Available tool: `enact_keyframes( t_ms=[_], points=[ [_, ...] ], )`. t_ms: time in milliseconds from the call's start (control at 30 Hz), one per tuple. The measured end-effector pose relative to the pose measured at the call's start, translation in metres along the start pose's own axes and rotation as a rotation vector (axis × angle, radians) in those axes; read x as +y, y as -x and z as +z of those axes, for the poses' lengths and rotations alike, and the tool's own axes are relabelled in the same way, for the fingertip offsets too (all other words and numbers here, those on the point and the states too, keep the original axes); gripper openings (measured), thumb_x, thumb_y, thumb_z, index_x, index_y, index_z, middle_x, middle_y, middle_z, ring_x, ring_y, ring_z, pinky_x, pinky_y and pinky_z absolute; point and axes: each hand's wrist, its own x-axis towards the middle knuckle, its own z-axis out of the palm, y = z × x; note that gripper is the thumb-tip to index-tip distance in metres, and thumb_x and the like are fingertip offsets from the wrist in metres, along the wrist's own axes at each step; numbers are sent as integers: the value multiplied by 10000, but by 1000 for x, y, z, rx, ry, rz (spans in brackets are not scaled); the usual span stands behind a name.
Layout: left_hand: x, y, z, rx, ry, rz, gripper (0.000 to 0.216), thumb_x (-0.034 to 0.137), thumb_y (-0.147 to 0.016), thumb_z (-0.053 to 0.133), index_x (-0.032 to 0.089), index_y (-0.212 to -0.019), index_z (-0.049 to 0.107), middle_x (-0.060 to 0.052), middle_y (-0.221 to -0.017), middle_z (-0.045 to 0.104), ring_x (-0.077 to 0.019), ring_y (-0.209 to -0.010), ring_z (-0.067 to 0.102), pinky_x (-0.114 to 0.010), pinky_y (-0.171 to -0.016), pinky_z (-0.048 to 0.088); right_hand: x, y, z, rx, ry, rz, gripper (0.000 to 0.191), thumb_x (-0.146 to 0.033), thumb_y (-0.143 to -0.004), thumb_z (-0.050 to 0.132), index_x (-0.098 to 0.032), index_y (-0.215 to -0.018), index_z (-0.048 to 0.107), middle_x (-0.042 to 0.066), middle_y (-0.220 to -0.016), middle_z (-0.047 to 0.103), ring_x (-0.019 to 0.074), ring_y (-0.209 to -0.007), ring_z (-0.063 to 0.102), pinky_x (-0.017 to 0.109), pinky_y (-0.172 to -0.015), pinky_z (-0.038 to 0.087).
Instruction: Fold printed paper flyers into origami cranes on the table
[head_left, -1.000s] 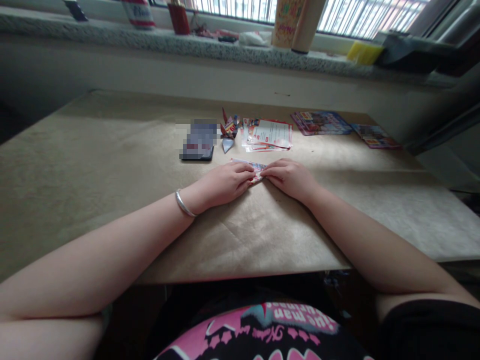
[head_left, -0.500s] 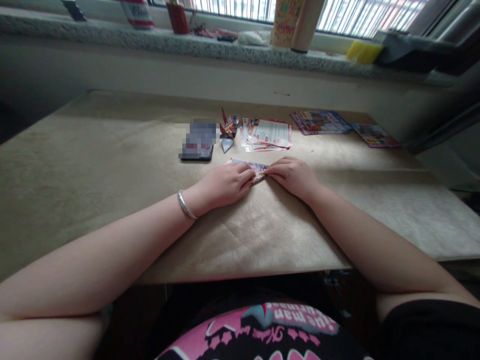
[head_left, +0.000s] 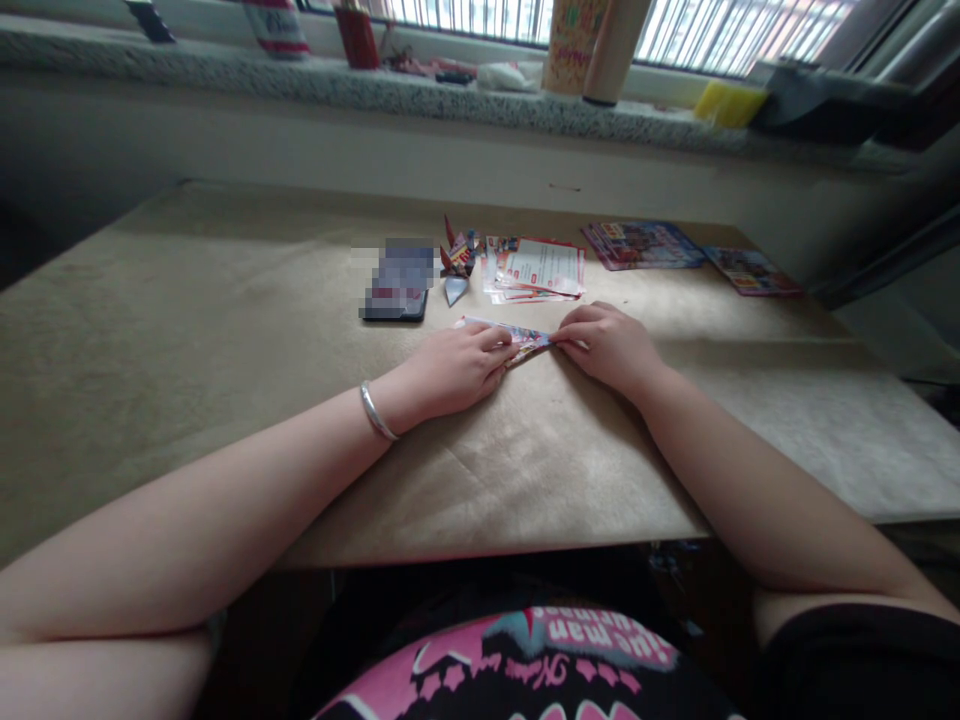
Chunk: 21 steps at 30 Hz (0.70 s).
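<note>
Left hand (head_left: 463,368) lies on folded paper (head_left: 534,341), pinch not determinable; the paper runs rightward between the hands to a narrow tip, pinched by the right hand (head_left: 606,345). Judged step: creasing; next move calls for steady left-side pressure.

Near the middle of the desk (head_left: 225,300), a piece of paper (head_left: 534,341) lies between the person's two hands — the left hand (head_left: 465,368) over its left part, the right hand (head_left: 606,345) at its right tip. Behind it and to the left I see what looks like a phone (head_left: 397,285); right of that, a paper figure (head_left: 459,256), with a pile of sheets (head_left: 541,268) just beside. Farther right lie some booklets (head_left: 649,246), then another booklet (head_left: 752,272). Beyond the desk — the windowsill (head_left: 315,85), below the window (head_left: 739,38).
</note>
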Motion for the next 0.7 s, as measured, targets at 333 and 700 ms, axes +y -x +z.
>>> enact_keyframes(
  t_ms=[333,700],
  points=[
    [7,-5,-6,-76,-33,-35,395,294,-1019,382,136,-1272,642,-116,-1112,676,-255,-1035,610,-406,-936,512,-7,-2,-8,-45,100,-5,228,-256,-928,580,-258,-936,808,37,-956,767,226,-934,621,339,-750,483],
    [5,-4,-5,-44,-25,-14,384,283,-1006,396,135,-1258,645,-119,-1061,679,-240,-1024,601,-389,-928,507,1,-1,-5,-43,26,86,215,-248,-905,583,-265,-930,796,28,-988,769,226,-947,645,349,-777,494]
  ],
)
